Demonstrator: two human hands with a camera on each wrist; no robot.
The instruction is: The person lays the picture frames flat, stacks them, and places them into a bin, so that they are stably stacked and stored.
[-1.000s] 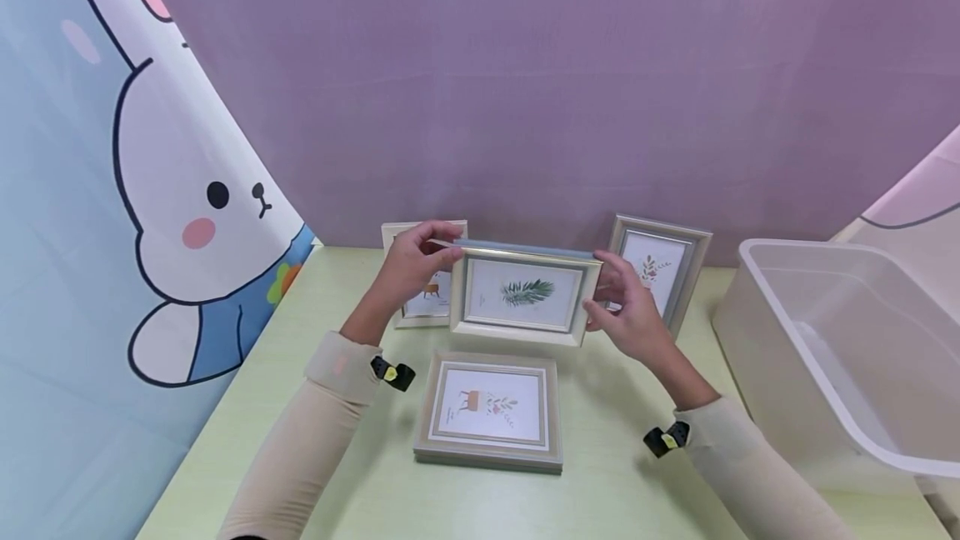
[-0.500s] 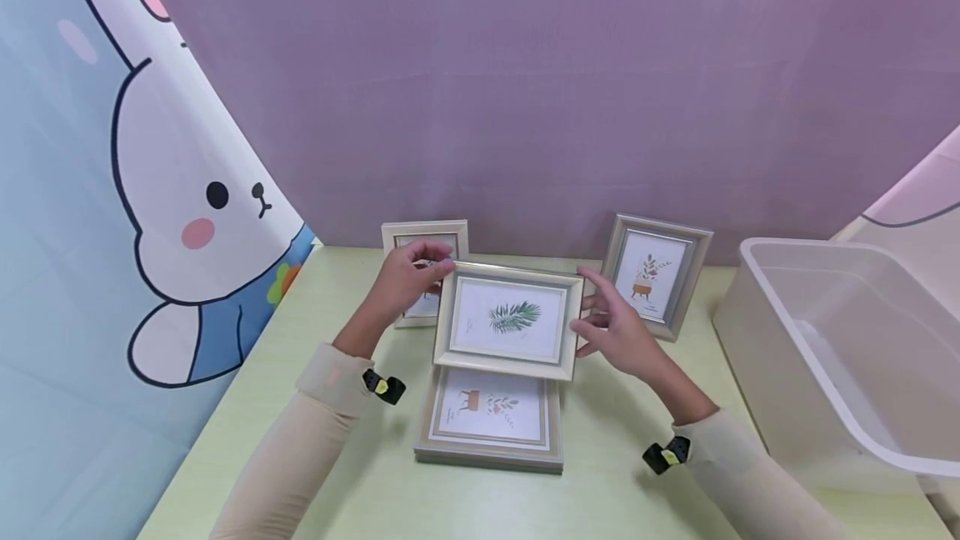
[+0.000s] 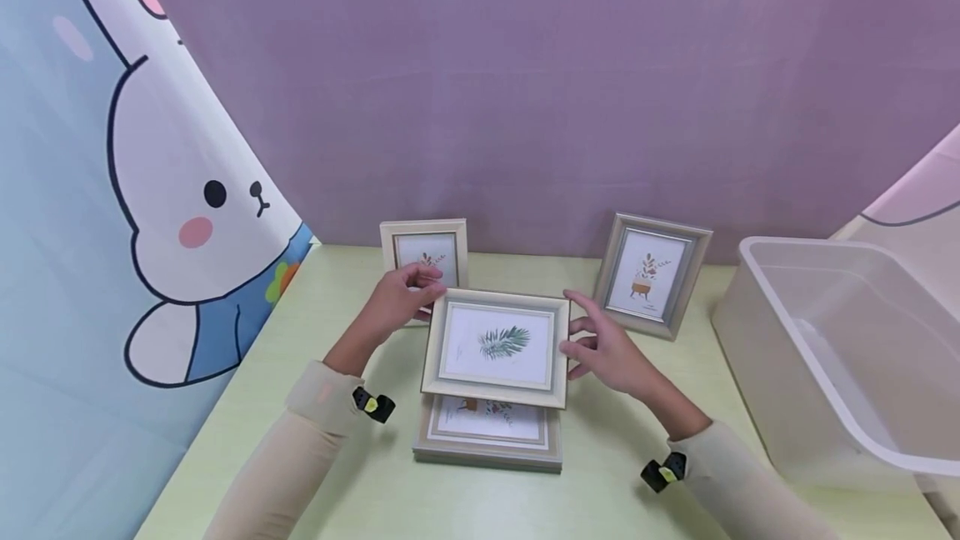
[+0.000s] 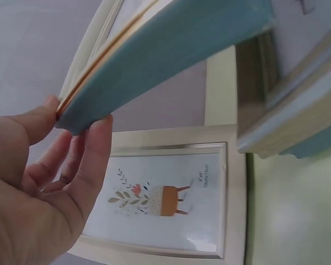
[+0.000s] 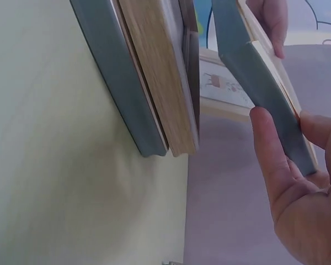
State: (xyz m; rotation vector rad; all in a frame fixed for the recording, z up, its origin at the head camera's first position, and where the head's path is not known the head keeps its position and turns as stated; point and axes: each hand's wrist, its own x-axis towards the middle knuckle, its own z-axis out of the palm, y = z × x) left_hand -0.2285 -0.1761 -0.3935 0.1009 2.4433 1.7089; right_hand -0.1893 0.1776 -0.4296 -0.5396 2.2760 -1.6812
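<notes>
A cream picture frame with a green leaf print (image 3: 504,346) is tilted over a stack of picture frames (image 3: 487,455), hiding the stack's far part. My left hand (image 3: 399,303) pinches its upper left corner. In the left wrist view, the thumb and fingers of that left hand (image 4: 55,182) hold the frame's blue-grey edge (image 4: 154,72). My right hand (image 3: 611,350) grips the right side. The right wrist view shows the thumb and fingers of the right hand (image 5: 303,187) on either side of the raised frame (image 5: 270,96), apart from the stack (image 5: 154,83).
Two picture frames with plant-pot prints stand at the back: a cream one (image 3: 426,227) on the left, partly hidden, and a beige-grey one (image 3: 655,273) on the right. A deep beige bin (image 3: 780,365) is at the far right. A purple backdrop (image 3: 525,90) rises behind the table (image 3: 345,282).
Both hands have brought the leaf-print frame down and nearer, from in front of the back frames to above the stack. It has tipped back to face up more.
</notes>
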